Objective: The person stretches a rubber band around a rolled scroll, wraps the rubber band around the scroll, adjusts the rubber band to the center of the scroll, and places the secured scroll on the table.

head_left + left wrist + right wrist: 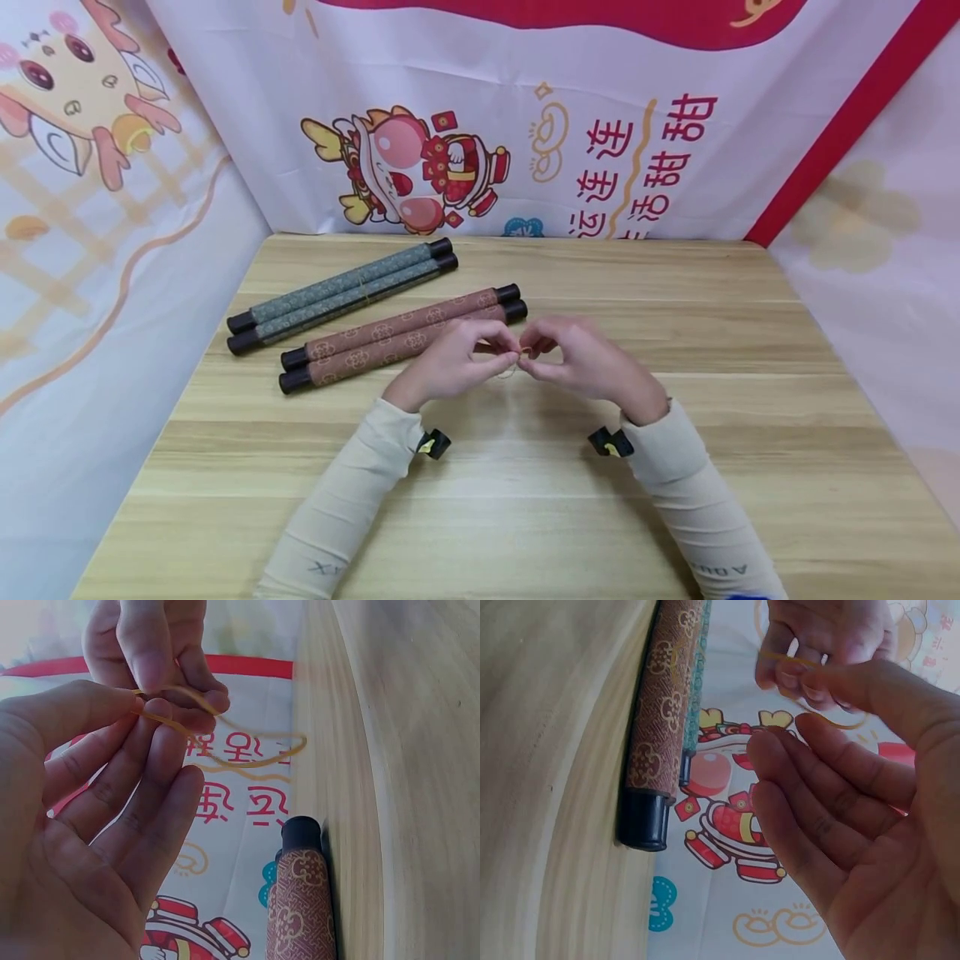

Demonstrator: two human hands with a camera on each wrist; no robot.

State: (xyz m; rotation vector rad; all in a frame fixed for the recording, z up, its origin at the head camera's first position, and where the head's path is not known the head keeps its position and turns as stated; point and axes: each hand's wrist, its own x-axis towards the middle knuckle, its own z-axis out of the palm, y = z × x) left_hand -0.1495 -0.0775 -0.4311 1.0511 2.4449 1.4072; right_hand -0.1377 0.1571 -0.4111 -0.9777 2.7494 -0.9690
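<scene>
A thin yellow rubber band (pixel 303 742) is strung between my two hands, its loop hanging out past the fingertips in the left wrist view. My left hand (pixel 454 360) pinches it between thumb and index finger, while the other fingers stay loosely bent. From the other side, my right hand (pixel 583 360) pinches the band with thumb and fingertips, close against the left fingertips. Just beyond the left hand lie two brown patterned scrolls (pixel 375 335), rolled up side by side with black end knobs; the left hand partly overlaps the nearer one in the head view.
Behind the brown pair, two grey-green scrolls (pixel 322 292) lie together with a thin band around their middle. The wooden table (pixel 525 517) meets a printed cloth (pixel 480 75) at the back, and more cloth hangs at both sides.
</scene>
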